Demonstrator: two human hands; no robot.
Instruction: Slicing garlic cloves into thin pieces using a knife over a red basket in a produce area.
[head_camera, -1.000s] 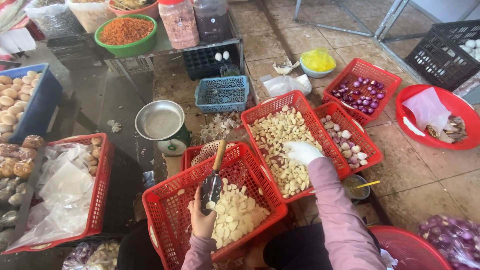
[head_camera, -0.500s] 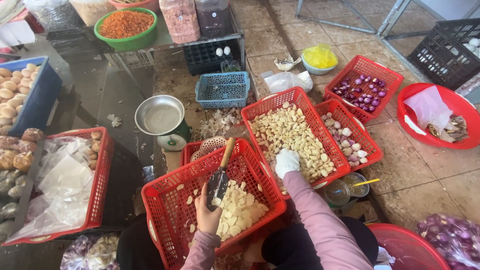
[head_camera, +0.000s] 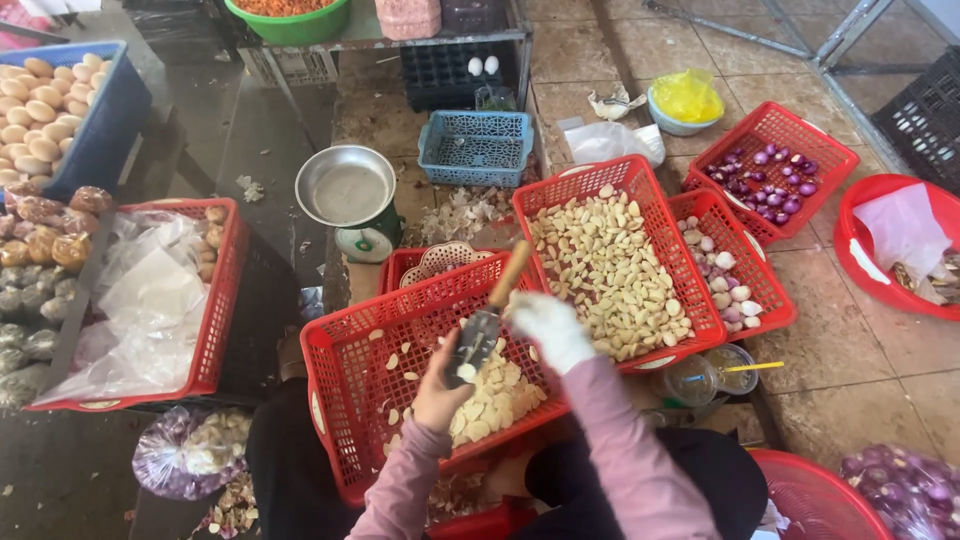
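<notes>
My bare left hand (head_camera: 438, 385) grips a knife (head_camera: 478, 335) by the lower end of its blade, the wooden handle pointing up and to the right. It hovers over the near red basket (head_camera: 330, 400), which holds sliced garlic (head_camera: 495, 400). A pale piece sits at my left thumb. My right hand (head_camera: 548, 328), in a white glove, is curled right beside the knife; what it holds is hidden. Just beyond stands a second red basket (head_camera: 560, 190) full of peeled garlic cloves (head_camera: 610, 270).
A scale with a metal pan (head_camera: 348, 190) and a small blue basket (head_camera: 475, 148) stand beyond. Right: red baskets of cloves (head_camera: 725, 275) and purple shallots (head_camera: 770, 170), a red basin (head_camera: 900, 250), a plastic cup (head_camera: 700, 378). Left: a red basket of plastic bags (head_camera: 150, 300), a blue crate (head_camera: 100, 140).
My gloved right hand has drawn back from the basket of peeled cloves to the knife over the near basket. The left hand with the knife has stayed over the slices.
</notes>
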